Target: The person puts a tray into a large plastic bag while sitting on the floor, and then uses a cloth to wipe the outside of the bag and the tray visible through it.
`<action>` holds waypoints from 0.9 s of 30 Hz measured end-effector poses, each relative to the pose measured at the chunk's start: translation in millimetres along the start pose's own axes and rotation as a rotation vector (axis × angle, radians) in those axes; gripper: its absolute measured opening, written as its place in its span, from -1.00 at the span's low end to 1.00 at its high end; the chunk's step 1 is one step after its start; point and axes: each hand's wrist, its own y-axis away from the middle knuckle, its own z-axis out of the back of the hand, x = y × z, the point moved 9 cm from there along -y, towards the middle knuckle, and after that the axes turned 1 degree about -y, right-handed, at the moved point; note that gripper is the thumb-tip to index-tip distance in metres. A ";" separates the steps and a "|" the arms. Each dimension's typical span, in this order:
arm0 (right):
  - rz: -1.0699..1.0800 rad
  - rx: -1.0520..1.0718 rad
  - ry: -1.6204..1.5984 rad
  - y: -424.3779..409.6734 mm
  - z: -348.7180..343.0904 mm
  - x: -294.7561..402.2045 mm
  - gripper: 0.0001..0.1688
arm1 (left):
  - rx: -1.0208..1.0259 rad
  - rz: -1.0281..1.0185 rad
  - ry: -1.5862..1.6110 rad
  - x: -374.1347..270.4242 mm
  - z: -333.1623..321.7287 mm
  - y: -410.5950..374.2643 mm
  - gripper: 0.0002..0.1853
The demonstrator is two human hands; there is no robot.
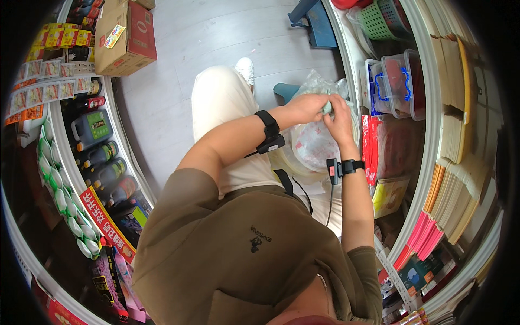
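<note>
My left hand (310, 107) and my right hand (340, 120) meet in front of the right-hand shelf. Between their fingertips is a small pale-green item (327, 107), mostly covered by the fingers; its kind is unclear. Below the hands lies a round bundle in clear plastic with red print (315, 144), close to my right wrist. Crumpled clear plastic film (321, 83) spreads just beyond my fingers. A blue-teal plastic piece (286, 92) sticks out beside the film, next to my left hand. Both wrists wear black straps with small devices.
Left shelving holds dark bottles and jugs (92, 129) and hanging sachets (50, 91). A cardboard carton (126, 40) stands at its far end. The right shelf bears clear lidded boxes (396, 85), a green basket (375, 22) and stacked paper goods (455, 195). A blue stool (319, 26) stands on the grey floor.
</note>
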 end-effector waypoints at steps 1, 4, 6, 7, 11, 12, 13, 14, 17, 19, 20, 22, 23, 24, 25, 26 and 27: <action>0.000 0.031 0.046 0.2 4.8 1.7 -0.44 | 0.022 -0.016 0.013 -5.5 0.7 -1.8 -0.69; 0.038 0.041 0.150 5.3 23.5 6.0 -0.55 | 0.139 -0.034 0.086 -21.4 -4.7 -5.7 -0.72; -0.032 0.111 0.091 12.1 33.3 3.2 -0.56 | 0.171 -0.079 0.137 -31.0 -8.9 -7.6 -0.74; -0.068 0.142 0.064 14.9 38.8 2.6 -0.56 | 0.160 -0.097 0.166 -31.9 -9.5 -7.9 -0.75; -0.017 0.128 -0.030 28.1 68.2 11.5 -0.57 | 0.164 -0.179 0.291 -49.6 -8.0 -7.5 -0.78; -0.051 0.144 -0.058 34.1 76.1 10.3 -0.58 | 0.185 -0.192 0.322 -55.7 -7.1 -7.5 -0.78; -0.049 0.150 -0.073 37.6 82.6 11.9 -0.55 | 0.210 -0.207 0.350 -59.9 -6.7 -7.1 -0.78; -0.098 0.169 -0.130 42.7 87.6 11.0 -0.53 | 0.186 -0.242 0.372 -64.8 -1.8 -5.8 -0.78; -0.228 0.207 -0.252 56.1 103.3 20.9 -0.50 | 0.182 -0.274 0.452 -71.1 -0.6 -1.7 -0.80; -0.331 0.199 -0.359 66.4 110.1 18.8 -0.51 | 0.284 -0.145 0.503 -72.5 -3.9 0.2 -0.81; -0.356 0.174 -0.365 71.9 118.1 18.3 -0.51 | 0.334 -0.076 0.520 -74.9 -5.8 0.7 -0.82; -0.391 0.131 -0.387 82.2 132.7 20.1 -0.52 | 0.330 -0.094 0.465 -89.0 1.9 2.1 -0.83; -0.392 0.144 -0.412 88.0 139.3 24.8 -0.50 | 0.320 -0.100 0.435 -96.2 5.6 2.1 -0.84; -0.393 0.163 -0.445 94.4 143.0 31.6 -0.48 | 0.317 -0.110 0.426 -104.5 9.5 4.9 -0.85; -0.391 0.184 -0.477 100.8 146.9 37.2 -0.46 | 0.324 -0.133 0.414 -114.5 13.0 6.4 -0.85; -0.387 0.193 -0.500 107.1 151.1 40.3 -0.46 | 0.329 -0.157 0.403 -125.0 16.4 7.0 -0.86; -0.369 0.196 -0.492 113.5 153.2 41.8 -0.47 | 0.334 -0.179 0.389 -135.6 20.0 8.3 -0.86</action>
